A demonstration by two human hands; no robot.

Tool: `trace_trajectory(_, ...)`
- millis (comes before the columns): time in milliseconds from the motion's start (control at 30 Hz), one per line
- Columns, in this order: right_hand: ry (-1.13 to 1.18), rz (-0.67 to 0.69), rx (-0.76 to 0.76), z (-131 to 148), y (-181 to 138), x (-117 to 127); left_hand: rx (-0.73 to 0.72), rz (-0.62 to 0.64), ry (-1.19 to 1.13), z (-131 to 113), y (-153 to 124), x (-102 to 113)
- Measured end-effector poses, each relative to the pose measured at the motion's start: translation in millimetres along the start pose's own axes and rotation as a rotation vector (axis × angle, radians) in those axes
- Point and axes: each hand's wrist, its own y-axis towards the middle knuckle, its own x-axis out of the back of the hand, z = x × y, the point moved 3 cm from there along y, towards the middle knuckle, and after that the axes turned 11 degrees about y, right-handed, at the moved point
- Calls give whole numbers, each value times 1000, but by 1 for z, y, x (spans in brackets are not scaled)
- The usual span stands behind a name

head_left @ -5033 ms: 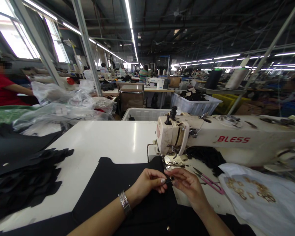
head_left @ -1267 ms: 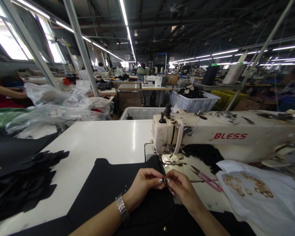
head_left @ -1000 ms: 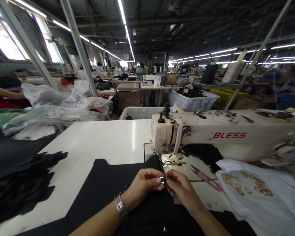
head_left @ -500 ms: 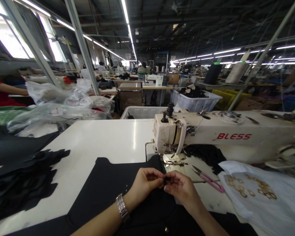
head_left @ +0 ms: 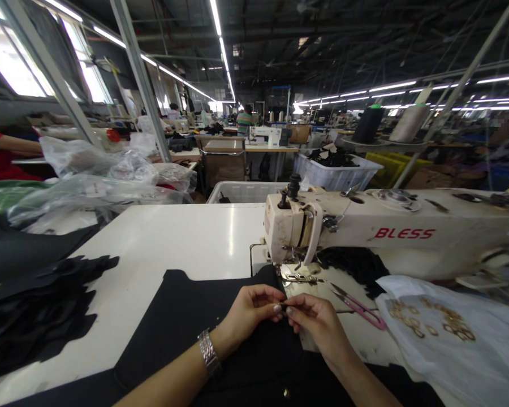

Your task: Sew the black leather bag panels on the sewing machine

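Observation:
My left hand [head_left: 251,312] and my right hand [head_left: 316,323] meet fingertip to fingertip just in front of the presser foot of the cream sewing machine [head_left: 390,234]. Both pinch a small dark piece, likely a strap with a metal ring, too small to make out. They hover over a black fabric panel [head_left: 195,316] lying on the white table [head_left: 173,243]. A metal watch sits on my left wrist. Pink thread snips [head_left: 358,308] lie just right of my right hand.
A plastic bag with several gold rings [head_left: 432,328] lies at the right. Black cut pieces [head_left: 38,311] are stacked at the left, clear plastic bags [head_left: 97,181] behind them. White bins [head_left: 335,172] stand beyond the table. A person in red [head_left: 0,152] works at far left.
My hands stay in the same spot, fingers working the small piece; a bright metal ring showed between them a second ago and is now hidden. The view shifts slightly.

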Motion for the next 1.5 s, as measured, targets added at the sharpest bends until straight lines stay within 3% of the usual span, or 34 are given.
trace_trajectory(200,-172,-24,57,1,-4,-1,-40,-26,190,2,-4,1)
trace_trajectory(400,30,-66,15,-3,2,4,-85,-99,122,-4,-3,3)
trace_trajectory(500,12,-82,9,-3,4,6,-94,-125,90,-4,-2,4)
trace_trajectory(667,-135,-163,110,1,-2,6,-88,-135,75,-3,-4,4)
trace_trajectory(900,-233,-119,190,3,-7,4,-114,-131,50,-7,-6,3)
trace_trajectory(1100,-397,-75,389,10,-8,-1,-87,-139,61,-4,-6,1)
trace_trajectory(1500,-269,-14,204,14,-10,-2,-50,-110,162,-6,-8,-1)
